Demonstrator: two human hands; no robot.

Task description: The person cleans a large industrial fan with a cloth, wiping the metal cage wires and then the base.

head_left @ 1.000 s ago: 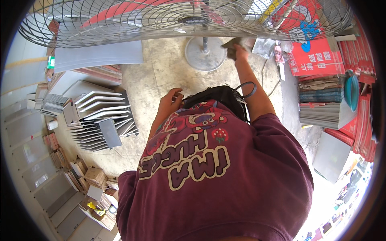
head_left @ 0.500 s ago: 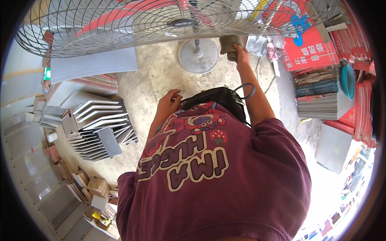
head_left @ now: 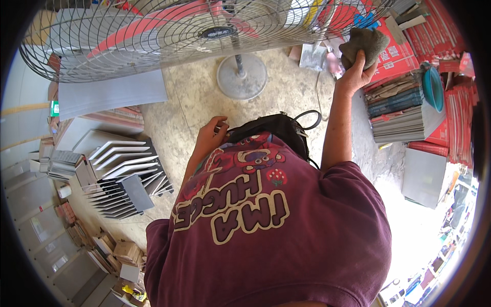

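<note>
My right hand (head_left: 356,77) is raised at the upper right, closed round a crumpled grey-brown cloth (head_left: 364,47), beside the right edge of a large floor fan (head_left: 217,33). The fan has a black wire grille, red blades and a round grey base (head_left: 242,77). My left hand (head_left: 213,133) hangs in front of my body with its fingers curled in. It is beside a black bag (head_left: 271,125) with a looped handle at my front. Whether anything lies inside the left fingers is hidden.
At left, a rack of upright tile panels (head_left: 128,176) stands on the floor below a flat grey panel (head_left: 112,93). Stacked red boxes (head_left: 458,123), a teal basin (head_left: 433,89) and a leaning grey panel (head_left: 423,177) line the right. Cardboard boxes (head_left: 128,251) sit at lower left.
My right hand has moved right and up with the cloth, away from below the fan's rim to beside its edge. My left hand has stayed nearly in place. The view has shifted slightly.
</note>
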